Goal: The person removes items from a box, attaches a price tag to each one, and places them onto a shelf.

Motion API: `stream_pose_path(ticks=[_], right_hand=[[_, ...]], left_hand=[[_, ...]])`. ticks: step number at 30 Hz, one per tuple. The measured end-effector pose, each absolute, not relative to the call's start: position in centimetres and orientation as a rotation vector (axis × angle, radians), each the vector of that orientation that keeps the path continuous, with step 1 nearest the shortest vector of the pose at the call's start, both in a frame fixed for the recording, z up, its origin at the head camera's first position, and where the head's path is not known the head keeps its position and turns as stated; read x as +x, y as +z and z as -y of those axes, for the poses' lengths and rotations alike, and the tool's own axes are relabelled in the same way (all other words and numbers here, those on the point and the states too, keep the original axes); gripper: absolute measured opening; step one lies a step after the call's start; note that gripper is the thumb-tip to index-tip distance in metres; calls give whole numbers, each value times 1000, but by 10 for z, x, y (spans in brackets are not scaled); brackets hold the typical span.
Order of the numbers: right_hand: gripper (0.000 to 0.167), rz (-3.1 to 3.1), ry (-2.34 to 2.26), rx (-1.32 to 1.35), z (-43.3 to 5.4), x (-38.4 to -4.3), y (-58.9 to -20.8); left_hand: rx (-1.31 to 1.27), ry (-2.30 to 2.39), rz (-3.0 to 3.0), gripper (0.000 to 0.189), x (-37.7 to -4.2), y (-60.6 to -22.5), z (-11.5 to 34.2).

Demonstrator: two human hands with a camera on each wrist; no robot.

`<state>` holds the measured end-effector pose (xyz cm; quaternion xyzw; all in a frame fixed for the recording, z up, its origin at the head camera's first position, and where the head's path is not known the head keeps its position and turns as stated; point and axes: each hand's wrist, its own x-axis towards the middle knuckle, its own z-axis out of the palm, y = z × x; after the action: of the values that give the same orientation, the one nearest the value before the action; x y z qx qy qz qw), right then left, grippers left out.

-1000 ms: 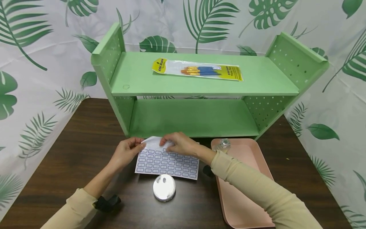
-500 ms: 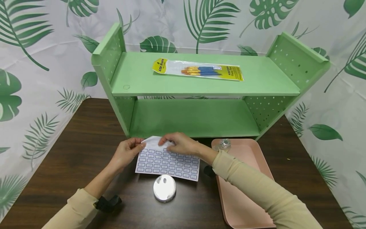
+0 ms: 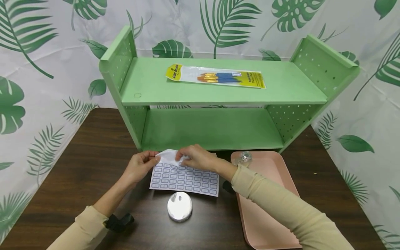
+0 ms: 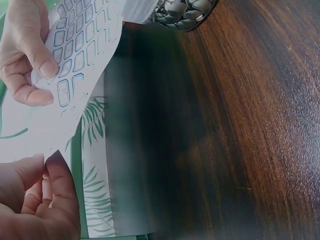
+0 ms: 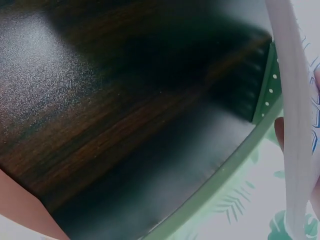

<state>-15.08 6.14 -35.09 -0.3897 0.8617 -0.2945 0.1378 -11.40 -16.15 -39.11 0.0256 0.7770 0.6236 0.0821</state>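
A white sheet of small blue-framed sticker labels (image 3: 184, 180) is held up above the table, its top left corner bent. My left hand (image 3: 139, 167) pinches that corner between thumb and fingers; the left wrist view shows the left hand (image 4: 42, 200) gripping the sheet's edge. My right hand (image 3: 200, 159) is at the sheet's upper middle, thumb and fingers curled at the top row of labels. Whether a label lies between its fingertips is hidden. In the right wrist view the sheet (image 5: 295, 110) appears nearly edge-on.
A round silver-lidded container (image 3: 179, 206) stands in front of the sheet. Right of it lies a pink tray (image 3: 265, 215) holding a clear item with a silvery top (image 3: 245, 157). Behind stands a green two-tier shelf (image 3: 218, 95) with a packet of paintbrushes (image 3: 215, 75) on top.
The sheet has shifted slightly to the right. My right fingertips have moved slightly right and down along its top part. The left hand keeps its pinch on the corner.
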Motion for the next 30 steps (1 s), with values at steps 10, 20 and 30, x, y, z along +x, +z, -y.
stream_pose_path(ticks=[10,20,30], right_hand=[[10,-2469,-891,-1095,-65,-152,-352],[22,-2587,-882,-1054,-66,-148,-352],[26,-2555,-803,-1038,-68,-149,-351]], left_hand=[[56,1866,-2303,27,-113,-391,161],[56,1867,-2289,29,-116,-388,159],[54,1849,-2309,29,-119,-390,154]])
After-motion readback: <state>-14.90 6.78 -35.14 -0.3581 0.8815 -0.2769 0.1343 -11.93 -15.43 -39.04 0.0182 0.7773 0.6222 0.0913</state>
